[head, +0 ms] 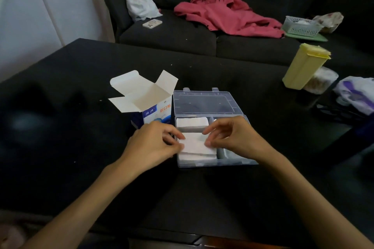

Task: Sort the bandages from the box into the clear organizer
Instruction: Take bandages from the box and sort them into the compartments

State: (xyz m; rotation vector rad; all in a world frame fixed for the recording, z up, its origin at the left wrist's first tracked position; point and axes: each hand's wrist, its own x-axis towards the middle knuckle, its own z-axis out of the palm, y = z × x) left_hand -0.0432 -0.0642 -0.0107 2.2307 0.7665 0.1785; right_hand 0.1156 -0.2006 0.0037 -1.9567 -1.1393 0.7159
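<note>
My left hand (153, 143) and right hand (232, 137) pinch opposite edges of a white bandage stack (197, 146) settling into the near-left compartment of the clear organizer (214, 162) beside the open box (145, 105); it looks light, thin and prone to fanning, so I'd keep to the edges.

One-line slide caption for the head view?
Both hands settle a bandage stack into the clear organizer beside the opened box.

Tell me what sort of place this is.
Probably a home living room: a dark sofa with a pink jacket and a phone lying on it, behind a low black table.
</note>
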